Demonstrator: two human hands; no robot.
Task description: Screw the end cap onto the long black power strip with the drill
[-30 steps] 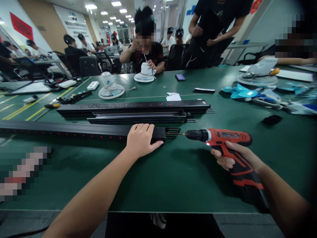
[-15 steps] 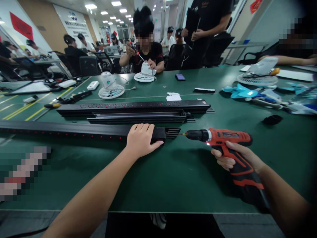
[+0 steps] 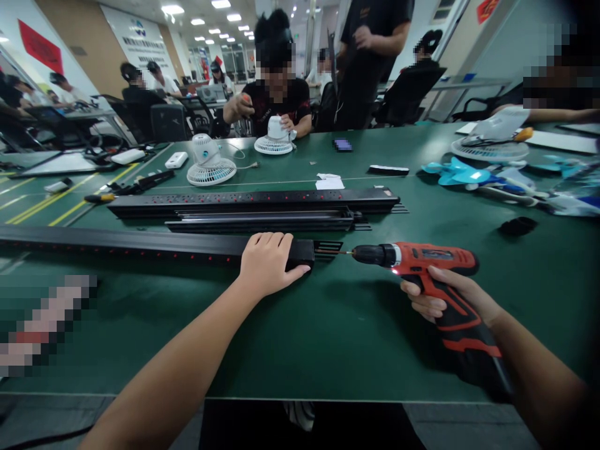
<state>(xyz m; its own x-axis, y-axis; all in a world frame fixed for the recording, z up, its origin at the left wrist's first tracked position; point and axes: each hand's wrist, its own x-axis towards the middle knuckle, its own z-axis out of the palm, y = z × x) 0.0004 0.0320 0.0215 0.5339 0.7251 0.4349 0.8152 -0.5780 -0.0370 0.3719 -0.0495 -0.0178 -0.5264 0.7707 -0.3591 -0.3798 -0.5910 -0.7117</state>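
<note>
My left hand is wrapped over the right end of a long black power strip, fingers across its top and thumb along the near side. Red dots run along that near side. Thin prongs stick out of its end. My right hand grips an orange and black cordless drill by its handle. The drill lies level and points left, its light on. Its long thin bit reaches in among the prongs at the strip's end; the bit's tip is hard to make out.
Behind lie another black power strip and a narrow black channel piece. Further back stand white fans, and a person works on one across the table. Blue fan blades and a small black part lie right.
My hands, the strip and the drill have hardly moved. Across the table, the seated person's tool hand has shifted, and the standing person behind has turned and moved left.
</note>
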